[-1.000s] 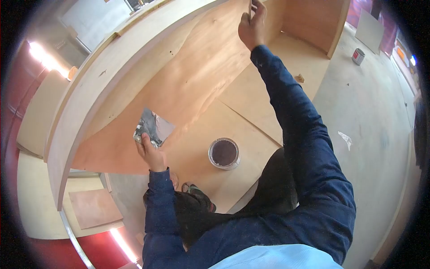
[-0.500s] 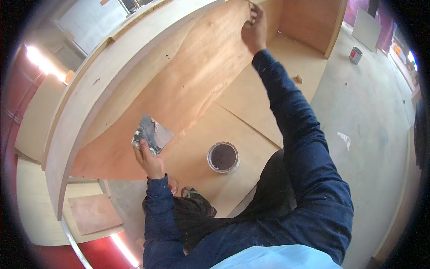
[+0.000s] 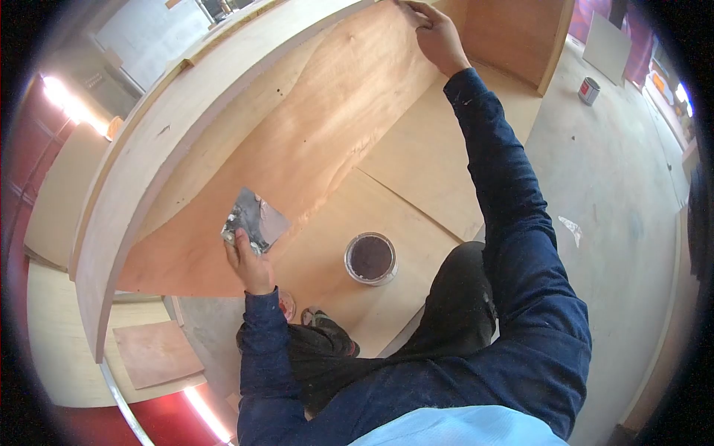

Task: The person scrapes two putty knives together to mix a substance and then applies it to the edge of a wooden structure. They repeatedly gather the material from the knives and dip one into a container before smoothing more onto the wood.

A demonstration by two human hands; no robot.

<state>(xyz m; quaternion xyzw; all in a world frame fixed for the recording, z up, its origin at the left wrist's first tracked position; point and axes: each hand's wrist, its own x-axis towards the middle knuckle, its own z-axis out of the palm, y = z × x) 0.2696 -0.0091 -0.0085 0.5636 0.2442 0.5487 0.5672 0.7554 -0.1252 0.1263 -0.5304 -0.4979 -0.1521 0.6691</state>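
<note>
My left hand point(image 3: 251, 264) is closed round the edge of a flat, roughly square plate point(image 3: 257, 223) smeared with grey and pinkish paste. It hangs in front of the curved wooden panel point(image 3: 327, 111). At the far top, my right hand point(image 3: 440, 39) is bent with its fingers pressed together against the panel near its upper edge. Whatever those fingers hold is too hidden to name. Below and between the hands stands a round tub point(image 3: 371, 259) with a dark brown surface inside, resting on the wooden base board point(image 3: 320, 275).
An upright wooden end panel point(image 3: 517, 37) closes the far side. A small can point(image 3: 589, 91) and a torn white scrap point(image 3: 570, 230) lie on the grey floor point(image 3: 617, 171) at right. My knee point(image 3: 461, 290) is beside the base board. A loose wooden sheet point(image 3: 158, 353) is at lower left.
My right hand has moved slightly right and down, turning palm-down along the panel's top edge. My right knee shows more. The left hand and its plate have hardly moved.
</note>
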